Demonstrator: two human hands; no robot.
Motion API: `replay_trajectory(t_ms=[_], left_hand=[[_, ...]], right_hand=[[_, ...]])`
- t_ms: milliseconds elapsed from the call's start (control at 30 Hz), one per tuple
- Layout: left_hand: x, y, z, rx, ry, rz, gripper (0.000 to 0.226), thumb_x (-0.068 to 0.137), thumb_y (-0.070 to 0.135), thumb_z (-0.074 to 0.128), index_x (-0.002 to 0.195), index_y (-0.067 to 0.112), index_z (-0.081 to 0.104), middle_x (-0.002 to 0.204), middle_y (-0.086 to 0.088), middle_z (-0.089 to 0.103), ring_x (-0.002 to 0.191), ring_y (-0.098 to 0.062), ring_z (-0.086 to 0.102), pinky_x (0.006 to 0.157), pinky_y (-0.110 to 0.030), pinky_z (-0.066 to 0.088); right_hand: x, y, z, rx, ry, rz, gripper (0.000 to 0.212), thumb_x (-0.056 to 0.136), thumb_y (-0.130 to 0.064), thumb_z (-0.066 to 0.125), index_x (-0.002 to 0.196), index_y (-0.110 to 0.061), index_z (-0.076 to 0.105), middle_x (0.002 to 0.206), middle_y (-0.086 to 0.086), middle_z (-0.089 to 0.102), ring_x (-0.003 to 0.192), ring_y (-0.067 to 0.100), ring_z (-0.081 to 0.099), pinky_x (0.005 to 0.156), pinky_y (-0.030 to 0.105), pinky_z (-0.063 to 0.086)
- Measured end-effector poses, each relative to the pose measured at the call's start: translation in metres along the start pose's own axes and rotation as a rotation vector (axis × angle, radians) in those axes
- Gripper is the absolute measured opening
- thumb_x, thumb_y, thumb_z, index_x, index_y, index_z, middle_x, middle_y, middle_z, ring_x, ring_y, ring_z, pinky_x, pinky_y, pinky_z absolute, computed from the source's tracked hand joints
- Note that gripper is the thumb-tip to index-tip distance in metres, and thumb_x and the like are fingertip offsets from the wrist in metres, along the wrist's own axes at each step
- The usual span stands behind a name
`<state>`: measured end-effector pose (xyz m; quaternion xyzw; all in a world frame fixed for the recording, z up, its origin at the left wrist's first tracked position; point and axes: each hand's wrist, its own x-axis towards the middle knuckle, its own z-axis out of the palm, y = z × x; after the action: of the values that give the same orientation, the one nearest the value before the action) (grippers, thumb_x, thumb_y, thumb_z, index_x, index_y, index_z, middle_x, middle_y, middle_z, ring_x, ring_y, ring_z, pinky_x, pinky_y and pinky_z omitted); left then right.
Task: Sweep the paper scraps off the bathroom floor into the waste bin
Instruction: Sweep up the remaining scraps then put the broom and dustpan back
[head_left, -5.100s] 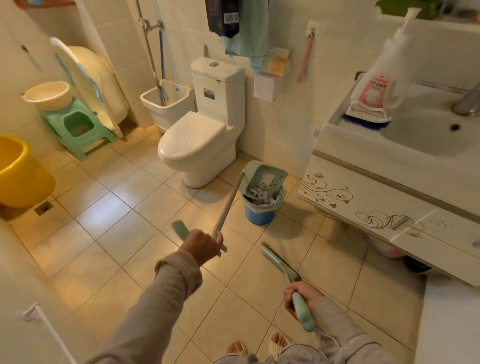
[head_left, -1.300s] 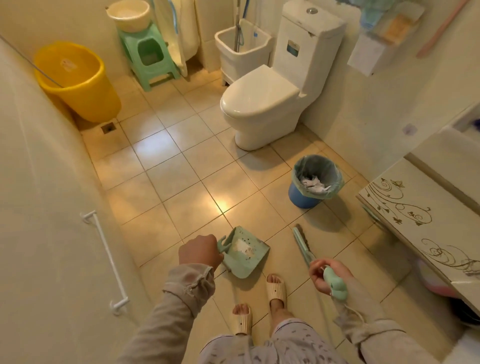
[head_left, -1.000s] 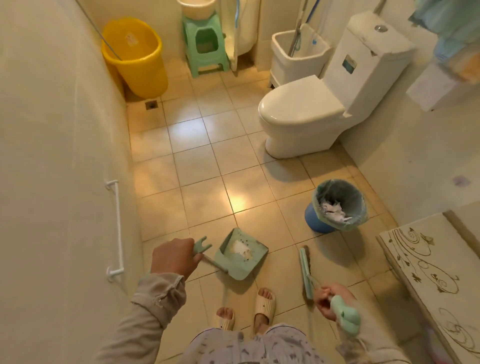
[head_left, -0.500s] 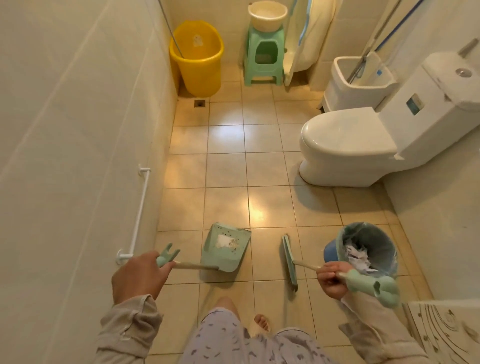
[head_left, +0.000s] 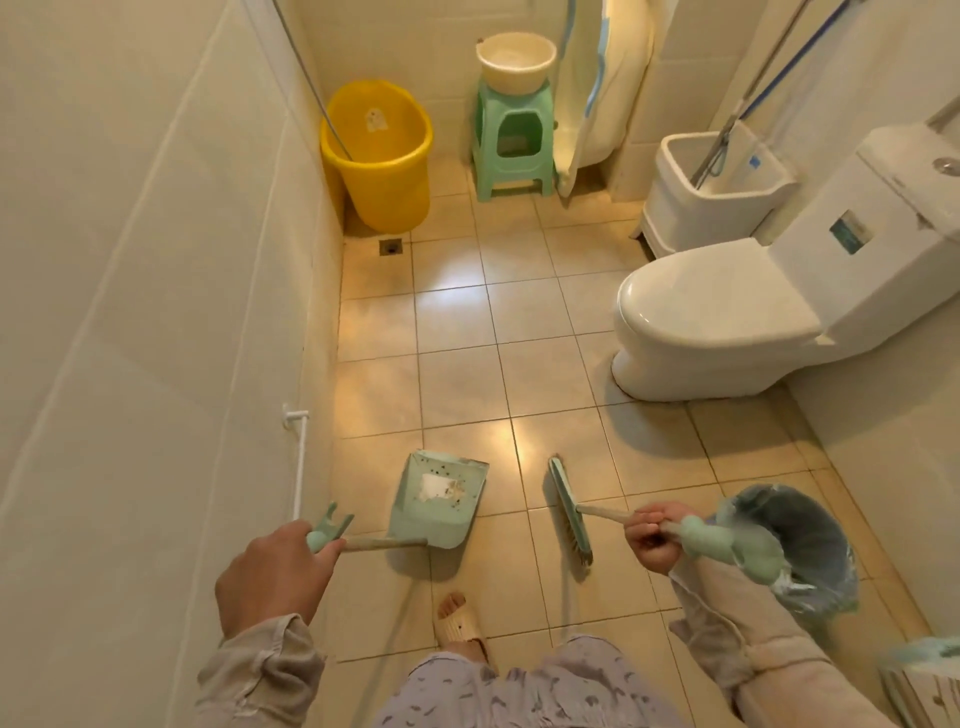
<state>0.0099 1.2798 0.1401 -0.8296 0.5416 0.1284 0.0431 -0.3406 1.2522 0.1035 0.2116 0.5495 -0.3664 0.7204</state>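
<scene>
My left hand (head_left: 270, 574) grips the long handle of a pale green dustpan (head_left: 439, 501), which hangs just above the tiled floor in front of my feet. A white label patch and dark specks show inside the pan. My right hand (head_left: 652, 532) holds the handle of a matching green broom (head_left: 570, 512), its brush head low over the floor to the right of the dustpan. The blue waste bin (head_left: 810, 545) with a grey liner stands at the lower right, just behind my right hand. I see no paper scraps on the floor tiles.
A white toilet (head_left: 717, 317) stands at the right, with a white mop sink (head_left: 717, 192) beyond it. A yellow bucket (head_left: 379, 156) and a green stool (head_left: 514, 140) carrying a cream basin stand at the far wall. A wall with a white rail (head_left: 297, 467) runs close on my left.
The view has swung left from the bin toward the far wall. The dustpan, tipped over the bin five seconds ago, now hangs low by the floor; both tools stay in my hands.
</scene>
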Motion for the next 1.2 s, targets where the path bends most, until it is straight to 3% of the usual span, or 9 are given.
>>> replay_trajectory(t_ms=[67,167,400,600,767,1033,1200], left_hand=[[0.028,0.003,-0.014,0.012,0.002,0.038,0.034,0.085,0.052,0.056,0.082,0.02,0.066,0.077,-0.004,0.068,0.069,-0.024,0.059,0.056,-0.024,0.038],[0.076,0.012,-0.033,0.043,0.01,0.085,0.031,0.085,0.051,0.057,0.083,0.021,0.067,0.073,-0.002,0.064,0.064,-0.021,0.051,0.053,-0.023,0.033],[0.166,0.044,-0.052,0.05,0.045,0.157,0.034,0.085,0.053,0.056,0.093,0.022,0.069,0.088,-0.005,0.072,0.08,-0.027,0.065,0.062,-0.027,0.043],[0.249,0.081,-0.054,0.024,0.032,0.148,0.034,0.085,0.052,0.057,0.086,0.021,0.068,0.081,-0.004,0.071,0.075,-0.026,0.065,0.061,-0.027,0.045],[0.317,0.121,-0.068,0.028,0.016,0.104,0.033,0.085,0.052,0.057,0.085,0.02,0.068,0.078,-0.005,0.071,0.067,-0.024,0.058,0.054,-0.023,0.037],[0.421,0.186,-0.103,0.053,0.01,0.113,0.036,0.085,0.055,0.054,0.083,0.022,0.068,0.063,-0.002,0.061,0.061,-0.024,0.059,0.051,-0.02,0.038],[0.495,0.229,-0.121,0.067,0.028,0.16,0.037,0.084,0.056,0.056,0.084,0.022,0.069,0.066,-0.005,0.066,0.064,-0.026,0.062,0.053,-0.022,0.042]], right_hand=[[0.002,0.001,0.017,0.042,0.018,-0.057,0.034,0.08,0.005,0.027,0.053,-0.014,0.032,0.019,0.001,0.031,0.011,0.01,0.032,0.02,0.009,0.023],[0.012,-0.004,0.031,0.113,0.057,-0.084,0.039,0.093,-0.001,0.019,0.058,-0.019,0.024,0.019,0.001,0.03,0.011,0.01,0.032,0.02,0.009,0.023],[0.026,-0.026,0.078,0.091,0.082,-0.052,0.029,0.095,-0.005,0.022,0.07,-0.011,0.036,0.023,0.002,0.033,0.012,0.011,0.031,0.023,0.005,0.024],[0.078,-0.095,0.157,0.122,0.072,-0.061,0.038,0.094,-0.005,0.02,0.059,-0.016,0.027,0.022,0.001,0.032,0.012,0.011,0.031,0.024,0.005,0.025],[0.108,-0.17,0.237,0.058,0.017,-0.03,0.045,0.099,-0.012,0.019,0.057,-0.013,0.036,0.02,0.001,0.033,0.012,0.011,0.032,0.021,0.008,0.023],[0.116,-0.277,0.346,-0.025,-0.043,-0.052,0.036,0.096,-0.004,0.023,0.062,-0.012,0.033,0.021,0.003,0.03,0.012,0.012,0.028,0.022,0.007,0.022],[0.135,-0.324,0.395,0.023,-0.088,-0.085,0.028,0.094,-0.002,0.021,0.069,-0.009,0.034,0.024,0.001,0.03,0.014,0.009,0.03,0.022,0.007,0.023]])
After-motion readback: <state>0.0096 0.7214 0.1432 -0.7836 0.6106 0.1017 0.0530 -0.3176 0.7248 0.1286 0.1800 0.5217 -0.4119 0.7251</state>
